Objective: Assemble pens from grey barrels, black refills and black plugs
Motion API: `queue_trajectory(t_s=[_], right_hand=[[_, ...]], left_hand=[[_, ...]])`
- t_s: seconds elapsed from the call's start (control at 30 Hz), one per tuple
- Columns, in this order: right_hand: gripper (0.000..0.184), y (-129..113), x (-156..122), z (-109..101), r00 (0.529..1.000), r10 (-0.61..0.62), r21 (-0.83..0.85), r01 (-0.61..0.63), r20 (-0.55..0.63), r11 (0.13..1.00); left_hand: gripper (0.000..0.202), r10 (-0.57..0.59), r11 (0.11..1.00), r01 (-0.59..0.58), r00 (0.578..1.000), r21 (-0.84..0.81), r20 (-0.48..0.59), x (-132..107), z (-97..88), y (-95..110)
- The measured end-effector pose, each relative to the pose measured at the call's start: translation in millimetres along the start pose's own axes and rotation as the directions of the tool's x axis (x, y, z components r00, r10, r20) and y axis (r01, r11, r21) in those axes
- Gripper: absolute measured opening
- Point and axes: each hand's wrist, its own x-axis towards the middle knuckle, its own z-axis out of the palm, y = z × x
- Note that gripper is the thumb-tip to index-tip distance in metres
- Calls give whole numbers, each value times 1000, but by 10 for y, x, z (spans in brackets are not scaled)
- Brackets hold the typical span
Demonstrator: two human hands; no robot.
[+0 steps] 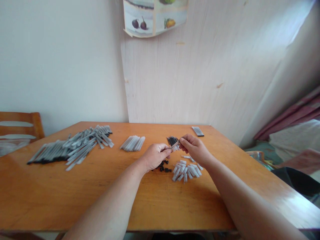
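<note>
Over the middle of the table, my left hand (156,156) pinches a thin translucent pen tube (175,145). The fingers of my right hand (193,146) close on the tube's other end, where a small dark bit shows; what it is I cannot make out. Small black plugs (165,166) lie below my left hand, partly hidden by it. Under my right hand is a loose heap of short, whitish translucent caps (186,171). Just behind both hands rests a bundle of thin black sticks (172,140), partly covered by the tube and fingers.
A stack of clear tubes (133,143) lies left of my hands. Farther left spreads a large pile of black-ended tubes (85,141). A small row of black-ended tubes (198,131) is near the back right edge of the wooden table (150,203). A chair (37,125) stands at left.
</note>
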Motion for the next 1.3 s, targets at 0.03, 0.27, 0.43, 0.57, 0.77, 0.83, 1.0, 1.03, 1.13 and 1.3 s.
queue_trajectory(t_s=[0.03,0.27,0.43,0.57,0.77,0.83,1.0,1.03,1.13,1.3], right_hand=[[29,-1,-1,2,1000,-4,-2,4,3,1000],[28,-1,1,-4,1000,5,26,-5,9,1000],[28,3,3,-20,1000,13,75,-14,17,997],[28,-1,5,-24,999,33,55,-33,6,998],[26,2,10,-28,999,35,29,-35,-2,999],[27,-7,10,-20,1000,26,28,-26,-1,999],[29,-45,10,-3,1000,30,36,-30,-7,999],[29,-40,14,-15,999,32,20,-32,-12,999],[26,23,35,-103,998,37,-127,-43,-51,991],[13,186,70,-319,994,97,-556,-52,52,829]], left_hand=[[32,1,1000,-1,1000,-5,2,-1,2,-4],[29,44,996,-42,999,79,-17,-7,-7,5],[27,77,988,-73,997,135,-26,-10,-10,37],[25,79,981,-73,996,178,-30,-6,-2,31],[25,93,975,-83,995,207,-35,-2,6,-6],[25,98,972,-87,994,220,-41,1,9,-12],[27,79,986,-67,994,154,-70,28,11,-27],[28,74,989,-63,994,131,-81,35,7,-36],[29,58,997,-49,989,67,-138,56,-15,-80],[31,-36,997,19,968,-72,-249,81,-58,-141]])
